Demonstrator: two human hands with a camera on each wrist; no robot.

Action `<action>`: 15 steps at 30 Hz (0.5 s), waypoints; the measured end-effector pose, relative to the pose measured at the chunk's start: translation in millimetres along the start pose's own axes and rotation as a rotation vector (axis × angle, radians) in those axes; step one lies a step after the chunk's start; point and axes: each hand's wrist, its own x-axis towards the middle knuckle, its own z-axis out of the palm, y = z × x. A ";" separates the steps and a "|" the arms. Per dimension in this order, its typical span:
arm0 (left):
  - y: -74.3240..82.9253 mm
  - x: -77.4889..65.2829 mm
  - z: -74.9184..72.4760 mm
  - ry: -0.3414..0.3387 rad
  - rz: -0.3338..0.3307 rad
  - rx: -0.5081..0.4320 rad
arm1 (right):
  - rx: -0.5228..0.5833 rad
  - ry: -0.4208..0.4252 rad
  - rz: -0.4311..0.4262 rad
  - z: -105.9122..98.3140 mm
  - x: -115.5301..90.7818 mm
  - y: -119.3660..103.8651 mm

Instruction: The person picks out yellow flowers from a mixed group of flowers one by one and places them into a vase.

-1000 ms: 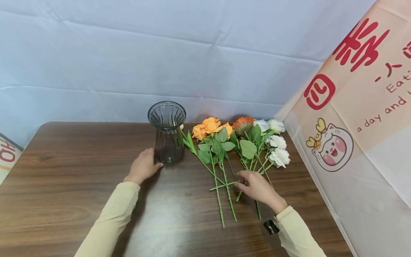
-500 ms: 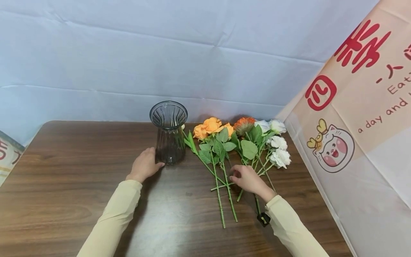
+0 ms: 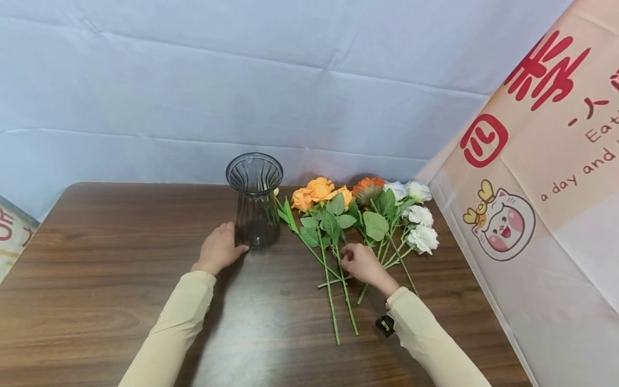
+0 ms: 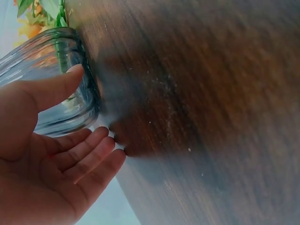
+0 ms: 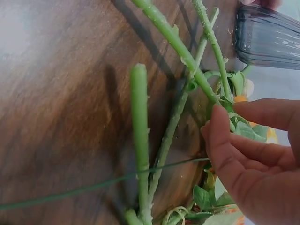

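Observation:
A ribbed grey glass vase (image 3: 256, 215) stands upright near the table's back edge. Beside its base is my left hand (image 3: 220, 250), fingers loosely extended; in the left wrist view the thumb (image 4: 61, 86) overlaps the glass. Right of the vase lie yellow-orange roses (image 3: 319, 191) with green stems. At one of their stems (image 3: 344, 301) is my right hand (image 3: 362, 263). Up close, thumb and forefinger (image 5: 267, 112) stand at either side of this stem, with a narrow gap between the tips. Whether they touch it is unclear.
An orange flower (image 3: 369, 188) and several white flowers (image 3: 420, 236) lie farther right, stems crossing. A white bud's green stem (image 3: 309, 250) runs beneath the rose stems. Behind the wooden table (image 3: 121, 258) hangs a pale cloth (image 3: 193, 97); a printed cloth (image 3: 556, 188) borders the right side.
My right hand has moved left and slightly up, from the crossed stems to the rose stem, and its fingers have drawn closer together. The left hand has stayed by the vase.

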 end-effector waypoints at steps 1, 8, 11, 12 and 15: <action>0.4 -0.2 -0.1 0.002 0.000 0.003 | 0.000 0.005 0.011 0.7 1.1 -0.2; 5.6 -3.7 -3.0 0.017 -0.001 0.028 | 0.057 -0.028 0.094 6.0 8.2 1.2; 6.7 -4.2 -3.2 0.017 -0.005 0.034 | 0.096 -0.038 0.119 7.4 10.1 1.9; 7.0 -4.4 -3.2 0.017 -0.007 0.036 | 0.112 -0.039 0.129 7.8 10.6 1.9; 7.6 -4.8 -3.4 0.016 -0.010 0.044 | 0.151 -0.039 0.150 8.4 11.6 2.3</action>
